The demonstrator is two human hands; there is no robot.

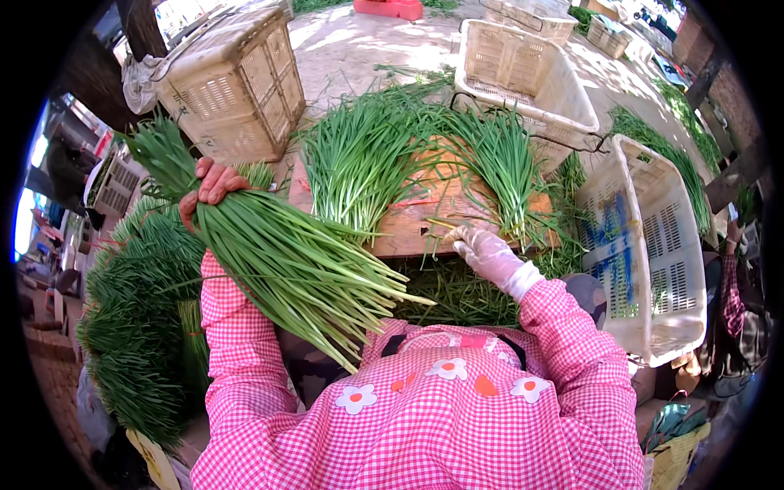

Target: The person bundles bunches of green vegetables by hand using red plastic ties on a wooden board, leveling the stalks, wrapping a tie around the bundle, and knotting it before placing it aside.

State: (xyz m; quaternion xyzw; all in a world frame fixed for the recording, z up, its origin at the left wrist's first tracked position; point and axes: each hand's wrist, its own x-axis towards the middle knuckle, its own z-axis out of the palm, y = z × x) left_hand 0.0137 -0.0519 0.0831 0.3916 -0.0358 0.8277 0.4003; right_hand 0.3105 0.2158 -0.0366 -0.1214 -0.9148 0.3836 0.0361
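My left hand (219, 186), bare, is wrapped round a large bunch of garlic chives (282, 233). The bunch slants across my left forearm, leafy green ends at the upper left and pale stem ends toward my chest. Over the front edge of a wooden board (408, 231) is my right hand (487, 255), in a thin whitish glove. Its fingers are curled together at a thin yellowed chive blade (441, 222). Two loose piles lie on the board: a wide chive pile (355, 163) at left and a narrower chive pile (502, 175) at right, pale ends toward me.
Tied chive bundles (135, 318) are stacked at my left. A pale plastic crate (229, 90) stands upturned at far left. An open crate (527, 77) is beyond the board, and another crate (653, 253) tilts at my right. Chive scraps (465, 290) lie below the board.
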